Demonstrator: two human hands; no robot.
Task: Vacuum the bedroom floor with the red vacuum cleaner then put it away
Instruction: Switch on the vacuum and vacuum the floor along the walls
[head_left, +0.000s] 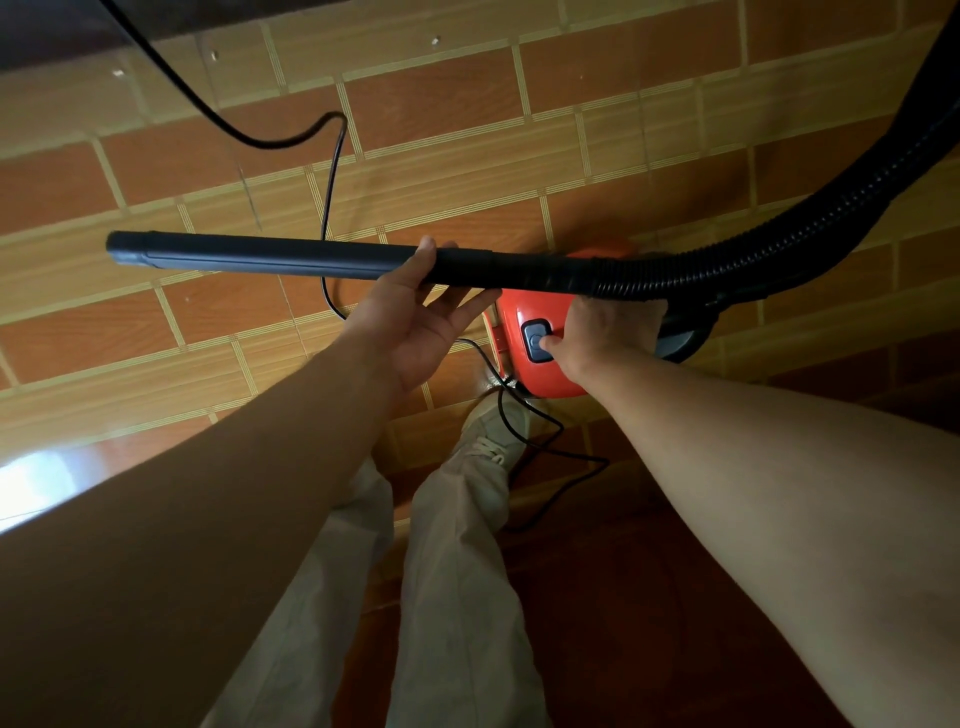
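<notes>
Lying crosswise in left grip (415, 322), wand (270, 254)

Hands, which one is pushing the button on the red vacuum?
The right hand: its thumb presses the grey button on the red vacuum. The left hand holds the black tube instead.

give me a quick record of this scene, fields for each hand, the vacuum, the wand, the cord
left hand: holds the black wand from below, thumb over its top
right hand: on the red vacuum cleaner, thumb on its switch; fingers hidden behind the hose
vacuum: on the tiled floor
wand: roughly level, off the floor
cord: loose on the floor
</notes>
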